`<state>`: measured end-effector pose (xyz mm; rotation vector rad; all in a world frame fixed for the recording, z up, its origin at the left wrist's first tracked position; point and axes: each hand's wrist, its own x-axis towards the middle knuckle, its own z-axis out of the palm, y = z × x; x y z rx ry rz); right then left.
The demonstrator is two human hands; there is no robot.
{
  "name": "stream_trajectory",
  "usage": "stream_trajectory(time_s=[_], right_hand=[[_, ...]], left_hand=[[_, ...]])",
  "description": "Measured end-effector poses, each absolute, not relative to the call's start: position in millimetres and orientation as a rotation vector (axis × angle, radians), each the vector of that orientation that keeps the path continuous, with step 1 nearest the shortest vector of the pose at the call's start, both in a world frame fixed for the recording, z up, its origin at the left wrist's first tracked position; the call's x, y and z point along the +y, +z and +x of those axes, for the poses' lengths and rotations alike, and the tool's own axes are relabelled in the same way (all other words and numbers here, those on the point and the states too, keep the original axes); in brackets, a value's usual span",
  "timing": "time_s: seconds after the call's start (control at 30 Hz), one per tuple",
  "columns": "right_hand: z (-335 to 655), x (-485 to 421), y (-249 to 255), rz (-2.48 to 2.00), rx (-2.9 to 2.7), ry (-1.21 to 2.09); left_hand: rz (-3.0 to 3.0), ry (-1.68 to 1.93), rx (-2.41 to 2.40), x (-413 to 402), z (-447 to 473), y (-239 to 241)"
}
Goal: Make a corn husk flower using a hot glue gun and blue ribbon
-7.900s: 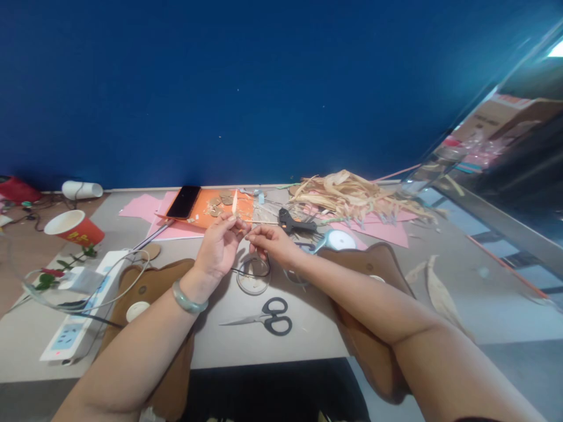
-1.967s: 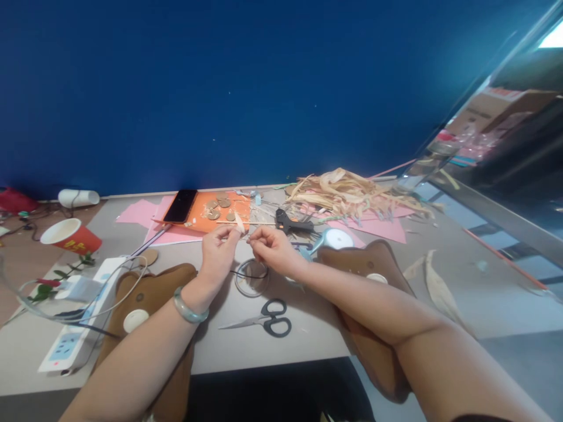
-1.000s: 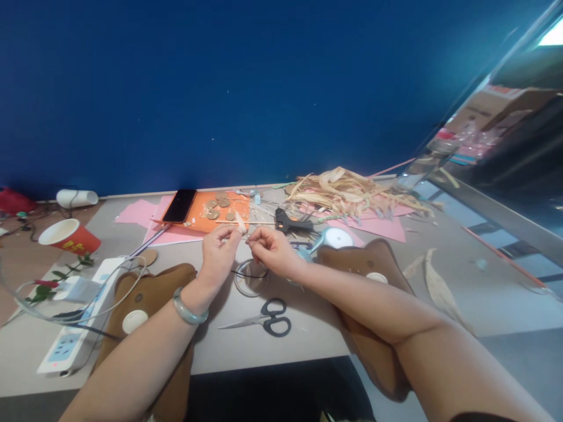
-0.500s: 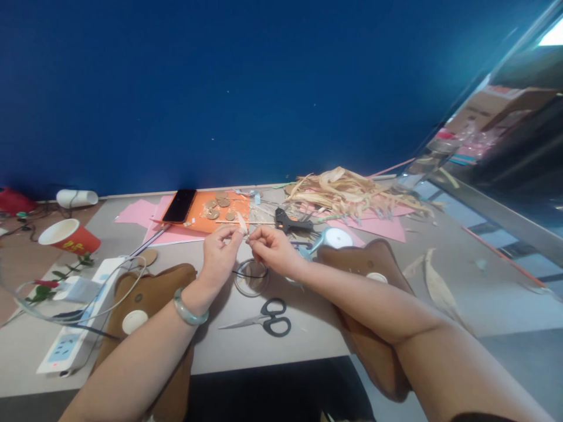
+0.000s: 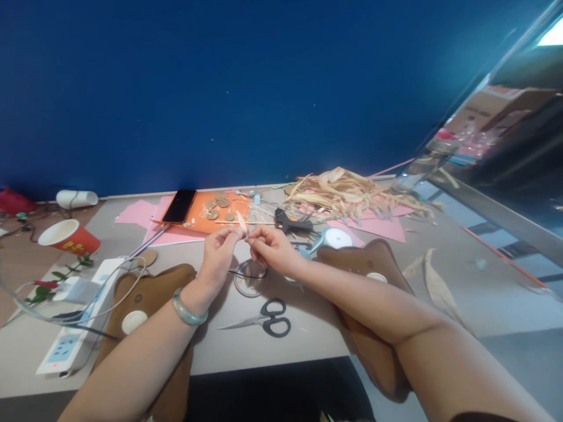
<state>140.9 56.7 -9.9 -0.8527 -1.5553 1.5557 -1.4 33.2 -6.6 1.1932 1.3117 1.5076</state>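
Note:
My left hand [image 5: 219, 253] and my right hand [image 5: 272, 249] meet over the middle of the grey table [image 5: 308, 346], fingertips almost touching. Both are pinched shut on a small pale strip of dried leaf [image 5: 241, 223] that sticks up between them. A green bangle [image 5: 188, 303] circles my left wrist. Just below the hands lies a clear round dish [image 5: 251, 278] with a dark cord across it. Black-handled scissors [image 5: 267, 317] lie nearer to me.
A heap of dried leaf strips [image 5: 347, 193] lies on pink paper at the back right. A black glue gun [image 5: 290, 221], a phone [image 5: 178, 205], an orange sheet [image 5: 220, 212] with brown discs, a white tape roll [image 5: 338, 239], a red paper cup [image 5: 68, 237] and a power strip [image 5: 73, 334] surround the hands.
The hands have drawn closer together, and the leaf strip has dropped slightly from its higher position several seconds ago. In the last second hardly anything has shifted.

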Motion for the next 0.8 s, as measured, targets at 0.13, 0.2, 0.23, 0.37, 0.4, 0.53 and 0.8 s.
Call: stream_trajectory(time_s=[0.13,0.2,0.23,0.37,0.4,0.53,0.8], right_hand=[[142.4,57.5,-11.0,-0.811,-1.57,1.567],[143.3,58.0,-12.0,-0.788,-1.577,1.581],[143.7,58.4,-12.7,-0.777,-1.577,1.591],[144.2,60.4,-15.4,-0.732,-1.539,1.646],[144.1,61.0,-16.0,-0.718,-1.521,1.661],[143.9,62.8,-17.2,-0.673,-1.471,1.722],[143.3,64.2,-19.8,-0.631,-1.438,1.794]], left_hand=[[1.169,1.51,1.269,32.2,-1.5,-5.6],[1.157,1.506,1.273,31.7,-1.4,-4.4],[1.156,1.498,1.276,31.5,-1.3,-3.8],[1.138,1.491,1.232,30.7,-0.6,-1.8],[1.126,1.491,1.214,30.5,-0.2,-1.5],[1.07,1.496,1.188,29.8,1.7,-1.3],[1.065,1.488,1.197,29.1,3.5,-3.6]])
